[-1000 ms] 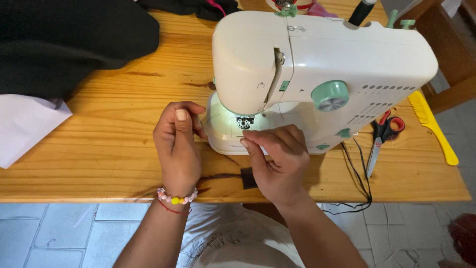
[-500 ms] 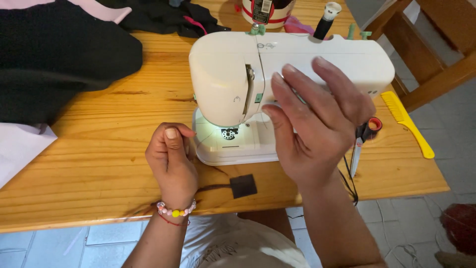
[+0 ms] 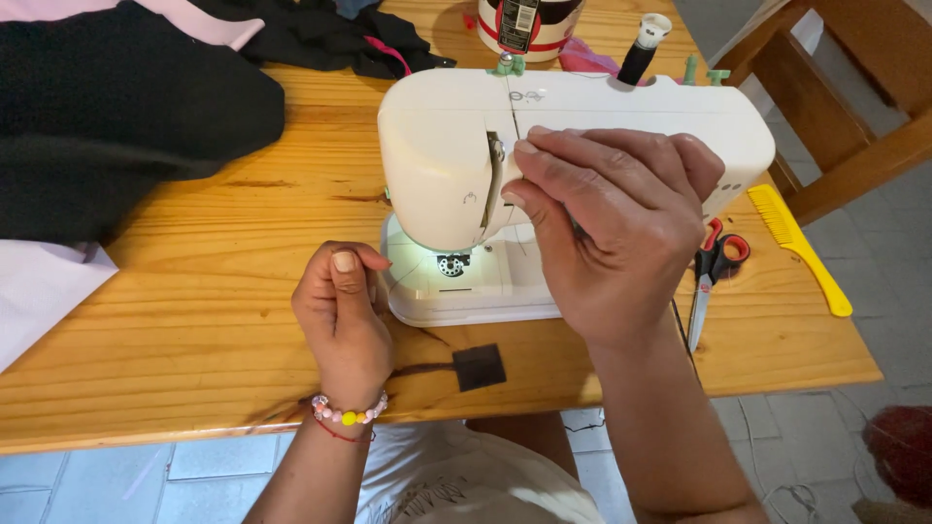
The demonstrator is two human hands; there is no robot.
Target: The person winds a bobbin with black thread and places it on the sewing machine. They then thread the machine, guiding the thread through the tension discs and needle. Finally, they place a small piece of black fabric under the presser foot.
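Right hand curled over smooth white plastic sewing machine, fingertips pinching fine thread at its front slot. Left hand loosely fisted on grainy wooden table, beside small dark square fabric patch.

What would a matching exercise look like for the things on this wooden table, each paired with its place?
Things:
1. long yellow plastic comb
2. red-handled scissors
3. small dark square fabric patch
4. black thread spool

Places:
A. at the table's near edge, in front of the white sewing machine
B. behind the machine, on its top right
C. nearest the table's right edge
D. just right of the machine, beside the right hand

Pairs: 1-C, 2-D, 3-A, 4-B
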